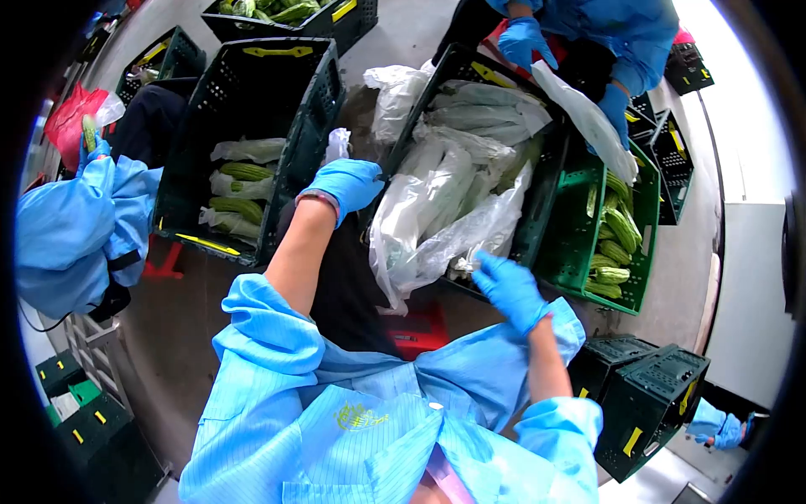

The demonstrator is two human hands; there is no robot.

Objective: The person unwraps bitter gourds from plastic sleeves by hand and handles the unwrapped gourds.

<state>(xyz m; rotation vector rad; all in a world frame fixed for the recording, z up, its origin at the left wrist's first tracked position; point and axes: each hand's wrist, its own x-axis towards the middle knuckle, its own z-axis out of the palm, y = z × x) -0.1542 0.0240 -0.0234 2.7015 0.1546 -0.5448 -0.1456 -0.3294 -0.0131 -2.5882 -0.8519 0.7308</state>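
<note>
My left hand [346,189], in a blue glove, is at the left rim of a dark crate [537,214], its fingers together and curled; what they hold, if anything, is hidden. In that crate lie several long gourds in clear plastic sleeves [491,109] and a heap of crumpled clear plastic bags [441,193], which spills over the near edge. My right hand [510,290], also gloved, has its fingertips closed on the plastic at the near right corner.
A dark crate [260,88] on the left holds several wrapped ridged green gourds [243,172]. On the right, a green crate [645,252] holds unwrapped gourds [620,227]. Opposite, a co-worker's gloved hands [525,40] handle a sleeved gourd [583,109]. Stacked crates [651,386] stand lower right.
</note>
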